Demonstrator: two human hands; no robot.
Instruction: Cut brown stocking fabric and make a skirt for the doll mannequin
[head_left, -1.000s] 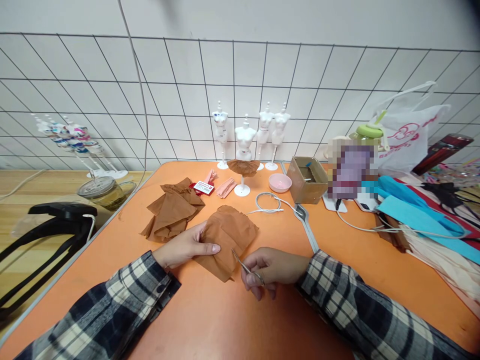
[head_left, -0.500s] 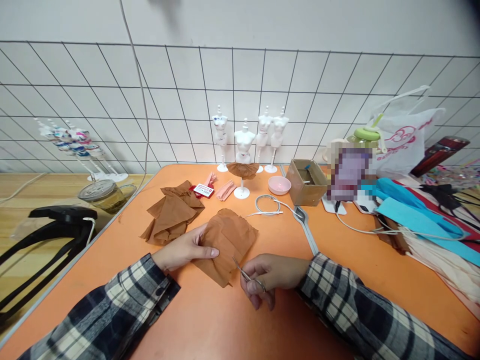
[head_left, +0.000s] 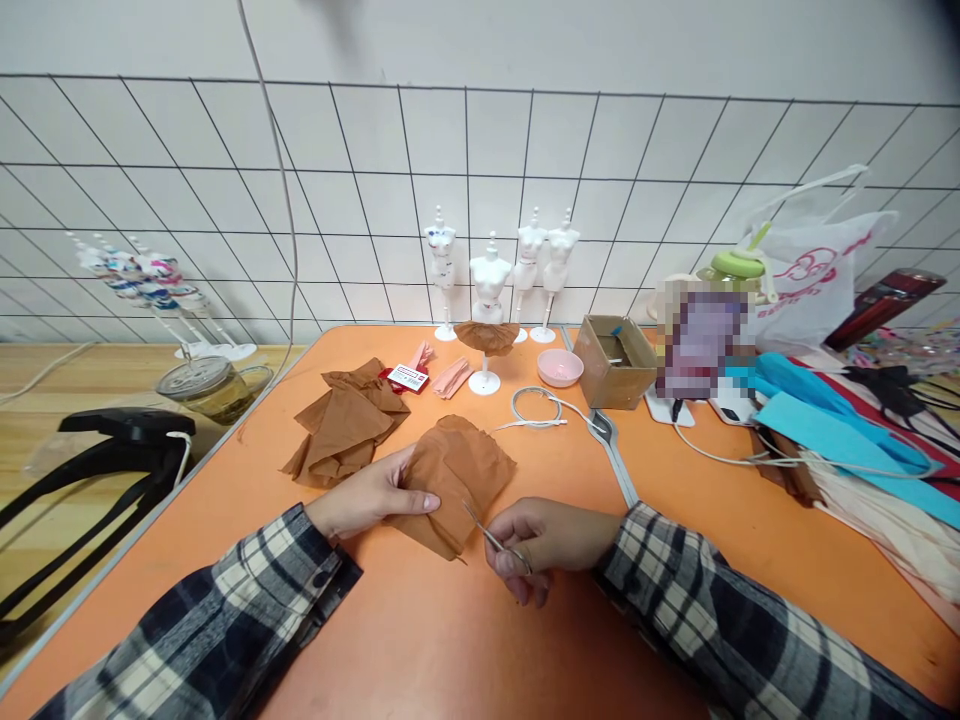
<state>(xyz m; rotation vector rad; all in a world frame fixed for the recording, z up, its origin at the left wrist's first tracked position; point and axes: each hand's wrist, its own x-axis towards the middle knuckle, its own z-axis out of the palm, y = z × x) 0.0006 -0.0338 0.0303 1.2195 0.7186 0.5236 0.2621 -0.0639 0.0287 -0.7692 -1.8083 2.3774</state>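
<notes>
My left hand (head_left: 382, 497) pinches a folded piece of brown crepe paper (head_left: 465, 465), thumb on top and fingers hidden beneath. In my right hand (head_left: 529, 545) is a small pair of metal scissors (head_left: 493, 537), its tips over the lower right part of the paper. Whether the blades are apart is too small to tell. More crumpled brown paper (head_left: 346, 425) lies on the table beyond my left hand. Farther back, a small white mannequin (head_left: 491, 275) on a stand wears a brown ruffled skirt (head_left: 487, 338).
On the orange table (head_left: 420, 640) are a pink bowl (head_left: 560, 367), a cardboard box (head_left: 616, 365), a coiled cable (head_left: 536, 405) and peach strips (head_left: 451, 378). Several more mannequins stand along the tiled wall. Blue paper (head_left: 847, 425) and a phone cable occupy the right side. A glass jar (head_left: 206, 388) stands at left.
The scissors and my right hand have shifted slightly upward. The lower edge of the brown paper has risen a little. My left hand keeps its hold.
</notes>
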